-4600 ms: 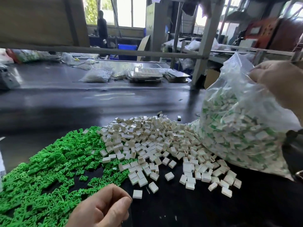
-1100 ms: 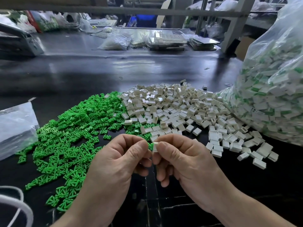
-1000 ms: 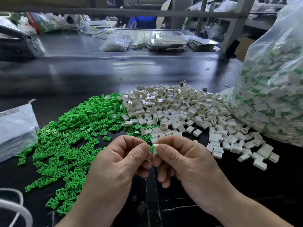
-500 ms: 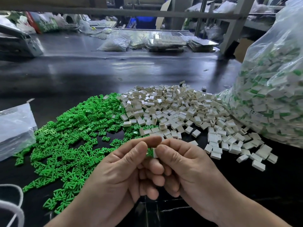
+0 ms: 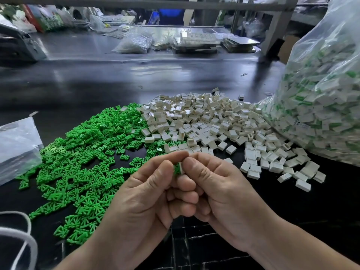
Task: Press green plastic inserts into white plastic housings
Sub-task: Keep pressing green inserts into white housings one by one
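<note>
My left hand (image 5: 144, 197) and my right hand (image 5: 218, 193) meet fingertip to fingertip above the dark table. Between them sits a green insert (image 5: 176, 168) against a white housing (image 5: 181, 168); the left thumb and forefinger pinch the insert, the right thumb and forefinger pinch the housing. How far the insert sits inside is hidden by the fingers. A spread of loose green inserts (image 5: 83, 151) lies to the left. A heap of loose white housings (image 5: 206, 121) lies behind and to the right of the hands.
A big clear bag of white and green parts (image 5: 319, 98) leans at the right. A smaller clear bag (image 5: 17, 147) lies at the left edge, a white cord (image 5: 23, 238) at bottom left. Trays and bags (image 5: 194, 41) stand at the table's far side.
The right hand let go of the big bag and came down to meet the left. Over the last second the fingers have closed tighter round the insert and housing.
</note>
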Tool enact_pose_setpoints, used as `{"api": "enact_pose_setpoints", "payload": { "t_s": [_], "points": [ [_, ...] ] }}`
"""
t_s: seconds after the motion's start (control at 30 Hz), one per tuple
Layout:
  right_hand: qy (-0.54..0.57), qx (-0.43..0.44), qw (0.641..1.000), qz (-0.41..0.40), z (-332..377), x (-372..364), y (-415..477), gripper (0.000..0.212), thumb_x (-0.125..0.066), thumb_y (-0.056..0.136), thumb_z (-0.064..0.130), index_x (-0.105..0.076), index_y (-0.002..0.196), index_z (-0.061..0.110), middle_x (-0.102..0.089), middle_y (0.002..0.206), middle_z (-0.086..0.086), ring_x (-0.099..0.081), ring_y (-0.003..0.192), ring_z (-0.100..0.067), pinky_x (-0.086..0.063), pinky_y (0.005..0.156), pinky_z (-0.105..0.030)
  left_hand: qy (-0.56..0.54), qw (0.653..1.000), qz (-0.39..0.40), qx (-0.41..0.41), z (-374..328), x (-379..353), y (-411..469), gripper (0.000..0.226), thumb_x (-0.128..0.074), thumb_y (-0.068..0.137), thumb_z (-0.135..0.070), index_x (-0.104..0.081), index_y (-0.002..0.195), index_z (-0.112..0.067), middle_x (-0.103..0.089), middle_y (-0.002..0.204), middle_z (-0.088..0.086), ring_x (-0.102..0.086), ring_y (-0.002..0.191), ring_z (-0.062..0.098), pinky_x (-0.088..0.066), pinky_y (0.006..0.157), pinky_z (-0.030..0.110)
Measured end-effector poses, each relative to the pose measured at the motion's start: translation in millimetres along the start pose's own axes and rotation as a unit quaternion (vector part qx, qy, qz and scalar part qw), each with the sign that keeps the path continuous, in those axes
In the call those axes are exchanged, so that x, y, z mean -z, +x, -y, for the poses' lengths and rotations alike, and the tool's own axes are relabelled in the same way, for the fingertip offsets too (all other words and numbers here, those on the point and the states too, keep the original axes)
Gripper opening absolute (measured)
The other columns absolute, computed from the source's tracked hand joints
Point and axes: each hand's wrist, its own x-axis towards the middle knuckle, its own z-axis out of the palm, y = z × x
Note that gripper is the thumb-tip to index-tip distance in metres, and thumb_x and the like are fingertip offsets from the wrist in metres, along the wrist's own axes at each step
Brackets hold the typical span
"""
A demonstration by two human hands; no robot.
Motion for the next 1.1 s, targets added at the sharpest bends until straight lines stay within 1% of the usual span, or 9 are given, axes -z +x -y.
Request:
{"api": "enact_pose_setpoints", "payload": {
  "t_s": [0.1,0.23,0.37,0.47,0.57,0.8,0.87,0.97,1.1],
  "points": [
    [0.014,0.002,1.000,0.011,1.0,-2.4,-0.6,0.017,-0.061,0.092,0.034,-0.069,0.085,0.020,-0.060,0.061,0.005,-0.053,0.043,-0.003,-0.037,0.039,-0.015,0.003,1.000,-0.002,-0.006,1.2,1.2,0.1,0.051,-0.090,0.064,-0.025,-0.072,0.109,-0.008,-0.068,0.069,0.012,-0.068,0.056,0.020,-0.055,0.048,0.026],
    [-0.018,-0.008,1.000,0.016,0.4,0.9,-1.2,0.018,-0.059,0.095,0.031,-0.063,0.093,0.013,-0.060,0.065,0.002,-0.053,0.047,-0.006,-0.037,0.040,-0.016,0.013,1.000,-0.006,0.000,3.2,2.6,1.5,0.044,-0.089,0.065,-0.028,-0.074,0.102,-0.011,-0.065,0.062,0.010,-0.066,0.050,0.019,-0.054,0.044,0.026],
    [-0.026,-0.026,0.999,0.024,-1.6,1.0,-1.7,0.033,-0.056,0.099,0.028,-0.058,0.110,-0.003,-0.062,0.068,0.001,-0.057,0.051,-0.008,-0.036,0.039,-0.016,0.020,1.000,-0.005,0.013,3.4,5.1,0.8,0.039,-0.088,0.067,-0.029,-0.073,0.098,-0.012,-0.062,0.058,0.009,-0.063,0.046,0.018,-0.052,0.041,0.026],
    [-0.024,-0.016,0.999,0.017,-0.4,0.5,-0.8,0.022,-0.055,0.101,0.028,-0.061,0.090,0.010,-0.060,0.064,0.002,-0.056,0.049,-0.009,-0.035,0.038,-0.016,0.016,1.000,0.007,0.010,2.7,5.2,1.1,0.043,-0.085,0.070,-0.032,-0.071,0.105,-0.011,-0.064,0.063,0.010,-0.064,0.050,0.019,-0.053,0.044,0.026],
    [-0.004,-0.014,1.000,0.021,0.5,-0.5,-0.4,0.027,-0.055,0.100,0.029,-0.059,0.076,0.019,-0.058,0.060,0.001,-0.053,0.047,-0.012,-0.034,0.037,-0.016,0.016,0.999,0.031,0.016,0.8,5.6,1.7,0.037,-0.083,0.074,-0.026,-0.071,0.106,-0.011,-0.067,0.066,0.011,-0.067,0.053,0.020,-0.055,0.047,0.026],
    [-0.027,-0.021,0.999,0.024,-2.5,-1.5,-1.3,0.028,-0.056,0.097,0.033,-0.065,0.071,0.027,-0.052,0.064,-0.007,-0.045,0.055,-0.023,-0.034,0.038,-0.017,0.035,0.999,0.027,0.028,-2.1,7.2,-0.1,0.028,-0.084,0.072,-0.022,-0.073,0.097,-0.014,-0.067,0.061,0.010,-0.066,0.048,0.019,-0.053,0.043,0.026],
    [-0.030,-0.021,0.999,0.020,-3.0,-2.0,-1.2,0.030,-0.056,0.098,0.034,-0.064,0.070,0.027,-0.053,0.063,-0.005,-0.047,0.052,-0.020,-0.034,0.038,-0.018,0.040,0.999,0.015,0.023,-0.8,5.3,0.8,0.027,-0.081,0.074,-0.022,-0.072,0.098,-0.013,-0.066,0.060,0.010,-0.065,0.047,0.019,-0.053,0.043,0.025],
    [-0.026,-0.020,0.999,0.012,-2.8,-1.3,2.4,0.031,-0.052,0.103,0.029,-0.059,0.075,0.017,-0.055,0.057,0.001,-0.052,0.046,-0.013,-0.033,0.037,-0.019,0.056,0.998,-0.016,0.014,-0.1,3.1,3.2,0.016,-0.071,0.086,-0.018,-0.072,0.100,-0.011,-0.064,0.062,0.011,-0.064,0.048,0.019,-0.052,0.041,0.026],
    [-0.031,-0.033,0.999,0.015,-2.0,3.8,5.0,0.029,-0.051,0.101,0.030,-0.060,0.079,0.014,-0.055,0.056,0.000,-0.052,0.045,-0.012,-0.037,0.040,-0.021,0.120,0.992,-0.038,-0.005,-1.6,5.4,4.8,0.025,-0.065,0.083,-0.019,-0.070,0.104,-0.007,-0.064,0.066,0.015,-0.064,0.051,0.023,-0.054,0.049,0.030]
  ]
}}
